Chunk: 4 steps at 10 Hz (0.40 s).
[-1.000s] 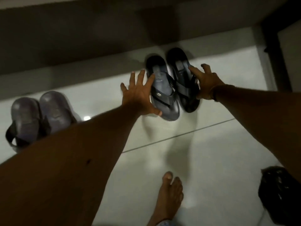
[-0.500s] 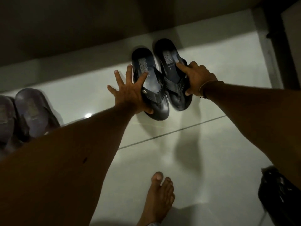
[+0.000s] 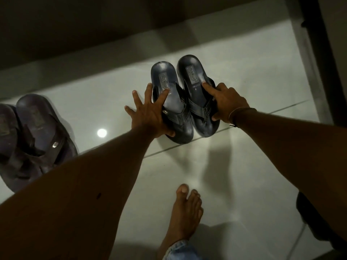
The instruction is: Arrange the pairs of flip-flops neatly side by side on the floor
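Observation:
Two black flip-flops lie side by side on the pale tiled floor, heels toward the wall. My left hand (image 3: 150, 113) grips the left flip-flop (image 3: 167, 85) from its outer side, thumb under the toe end, index finger on the footbed. My right hand (image 3: 227, 102) holds the right flip-flop (image 3: 191, 72) at its strap, index finger pressed on the footbed. A second, purple-grey pair (image 3: 35, 126) rests on the floor at the far left, partly hidden by my left forearm.
A dark wall base (image 3: 112, 25) runs along the back, and a dark door frame (image 3: 317, 53) stands at the right. My bare foot (image 3: 184, 212) is planted on the tiles below the black pair. A black object (image 3: 311, 218) sits at the lower right.
Both hands have pushed the black pair further from me toward the wall and squared them together. The purple-grey pair stays where it was.

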Available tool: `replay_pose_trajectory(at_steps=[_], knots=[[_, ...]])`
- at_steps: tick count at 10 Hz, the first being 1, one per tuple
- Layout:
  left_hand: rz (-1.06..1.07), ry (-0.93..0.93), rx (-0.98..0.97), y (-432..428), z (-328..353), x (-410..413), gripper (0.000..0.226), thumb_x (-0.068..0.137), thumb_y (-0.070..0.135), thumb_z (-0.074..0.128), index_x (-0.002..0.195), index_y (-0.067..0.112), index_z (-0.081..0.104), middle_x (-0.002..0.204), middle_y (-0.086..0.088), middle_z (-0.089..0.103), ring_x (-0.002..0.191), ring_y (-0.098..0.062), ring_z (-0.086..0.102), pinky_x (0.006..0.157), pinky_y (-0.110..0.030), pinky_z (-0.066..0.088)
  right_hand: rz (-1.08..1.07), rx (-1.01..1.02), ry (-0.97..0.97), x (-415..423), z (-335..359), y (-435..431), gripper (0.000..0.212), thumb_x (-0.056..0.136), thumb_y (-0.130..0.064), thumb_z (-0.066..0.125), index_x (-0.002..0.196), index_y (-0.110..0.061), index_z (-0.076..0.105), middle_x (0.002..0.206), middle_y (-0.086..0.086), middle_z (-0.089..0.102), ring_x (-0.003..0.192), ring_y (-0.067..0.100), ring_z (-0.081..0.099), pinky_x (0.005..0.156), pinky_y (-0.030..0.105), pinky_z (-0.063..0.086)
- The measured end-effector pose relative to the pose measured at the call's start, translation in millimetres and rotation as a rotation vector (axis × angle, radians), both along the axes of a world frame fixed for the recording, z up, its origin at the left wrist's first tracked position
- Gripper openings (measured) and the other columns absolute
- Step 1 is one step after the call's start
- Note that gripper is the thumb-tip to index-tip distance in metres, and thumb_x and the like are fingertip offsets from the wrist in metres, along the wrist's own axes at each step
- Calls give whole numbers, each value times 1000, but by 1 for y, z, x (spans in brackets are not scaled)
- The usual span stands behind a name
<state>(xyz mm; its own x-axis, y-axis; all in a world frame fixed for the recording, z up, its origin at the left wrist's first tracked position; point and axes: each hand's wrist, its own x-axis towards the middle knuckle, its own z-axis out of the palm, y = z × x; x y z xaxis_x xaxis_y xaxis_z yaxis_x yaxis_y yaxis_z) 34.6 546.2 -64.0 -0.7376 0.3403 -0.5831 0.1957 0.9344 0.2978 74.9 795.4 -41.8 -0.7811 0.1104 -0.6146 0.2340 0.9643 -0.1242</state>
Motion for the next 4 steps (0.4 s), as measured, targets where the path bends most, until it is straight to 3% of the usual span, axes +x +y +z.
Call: replay_pose_trajectory(at_steps=[2, 3, 4], knots=[[10, 6, 19, 0, -1, 0, 147, 48, 68, 95, 162, 49, 6, 176, -5, -11, 157, -52, -12, 115, -84, 13, -4, -8, 16, -1, 1, -1, 133, 63, -18, 94, 162, -42, 9, 141, 18, 43, 124, 45, 50, 96, 58, 52], [8, -21, 65, -4, 3, -1, 156, 43, 71, 95, 162, 48, -3, 175, -5, -15, 156, -53, -12, 115, -84, 13, -39, -74, 24, 0, 2, 2, 145, 60, -10, 94, 160, -45, -5, 141, 20, 43, 119, 46, 54, 94, 60, 53], [58, -12, 113, -20, 15, -6, 166, 37, 74, 94, 161, 46, -13, 174, -4, -21, 156, -53, -13, 113, -83, 12, -147, -81, 68, 4, 16, 7, 159, 56, -9, 96, 154, -51, -21, 159, 21, 30, 129, 49, 51, 100, 61, 50]])
